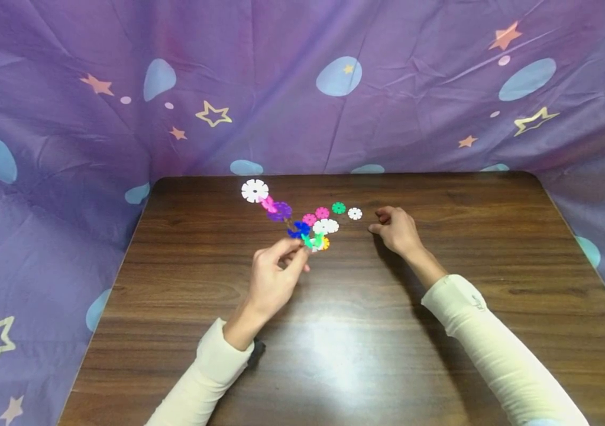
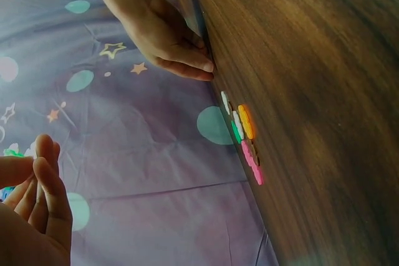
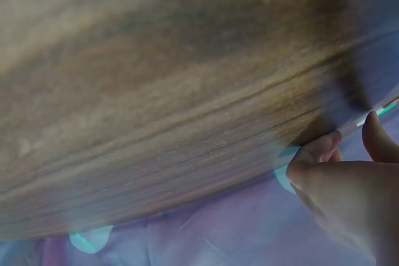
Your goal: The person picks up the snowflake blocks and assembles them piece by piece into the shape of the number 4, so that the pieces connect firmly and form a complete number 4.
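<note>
My left hand pinches the near end of a chain of notched plastic discs, held up over the table. A white disc tops the chain at its far left end. After it come a pink disc, a purple disc, a blue disc and a green disc by the fingertips. In the left wrist view, fingers hide most of the chain. My right hand holds nothing, thumb and forefinger apart, just right of a loose white disc.
More loose discs lie on the brown wooden table: two pink discs, a green disc, white discs and an orange disc. A purple patterned cloth hangs behind the table's far edge and at both sides.
</note>
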`<state>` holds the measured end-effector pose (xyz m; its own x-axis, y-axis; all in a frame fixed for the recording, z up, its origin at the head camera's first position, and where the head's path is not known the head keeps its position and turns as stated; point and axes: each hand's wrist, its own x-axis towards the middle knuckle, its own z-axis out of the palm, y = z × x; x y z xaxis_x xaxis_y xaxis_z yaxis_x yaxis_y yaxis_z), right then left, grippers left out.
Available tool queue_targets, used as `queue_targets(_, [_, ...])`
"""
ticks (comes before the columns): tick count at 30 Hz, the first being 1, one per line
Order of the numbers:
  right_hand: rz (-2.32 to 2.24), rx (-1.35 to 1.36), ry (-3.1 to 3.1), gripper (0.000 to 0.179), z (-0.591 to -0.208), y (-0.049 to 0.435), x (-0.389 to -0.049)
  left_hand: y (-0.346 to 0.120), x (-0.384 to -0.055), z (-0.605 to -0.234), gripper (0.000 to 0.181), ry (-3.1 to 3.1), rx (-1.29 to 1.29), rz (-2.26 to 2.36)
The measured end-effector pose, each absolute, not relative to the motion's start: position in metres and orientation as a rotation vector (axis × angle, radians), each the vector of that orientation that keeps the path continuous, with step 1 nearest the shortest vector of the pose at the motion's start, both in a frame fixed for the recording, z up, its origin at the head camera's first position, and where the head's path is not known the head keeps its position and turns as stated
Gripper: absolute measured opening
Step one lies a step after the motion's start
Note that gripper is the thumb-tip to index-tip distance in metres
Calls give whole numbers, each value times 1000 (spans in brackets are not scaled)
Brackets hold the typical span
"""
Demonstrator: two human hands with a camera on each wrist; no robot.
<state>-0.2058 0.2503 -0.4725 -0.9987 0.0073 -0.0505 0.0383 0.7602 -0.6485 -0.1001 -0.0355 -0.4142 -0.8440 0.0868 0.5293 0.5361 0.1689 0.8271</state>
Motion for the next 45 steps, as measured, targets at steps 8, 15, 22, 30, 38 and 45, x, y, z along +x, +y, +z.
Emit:
queue_targets(8, [-1080,39,2896,50,-472,248,-207,-36,-100,-415,10,-2086,-600,-1718])
queue_targets(15, [-1082,30,2895,51,-473,246,-209,-37,-100,-414,10,-2093,-611,-1715])
queue_targets(22, [-1072,28,2880,51,-474,244,-212,-38,-101,-415,9,-2089,-614,-1713])
queue_targets(30, [-1057,6,2904,50,-475,239,-217,-40,-103,-416,8,-2073,-629,-1702])
queue_targets(38, [-1056,-23,2929,48,-478,233,-223,-43,-106,-418,8,-2078,-621,-1682])
queue_targets(45, [-1038,-34,2920,49,-477,223,-230,-47,-108,-419,9,-2083,-623,-1680])
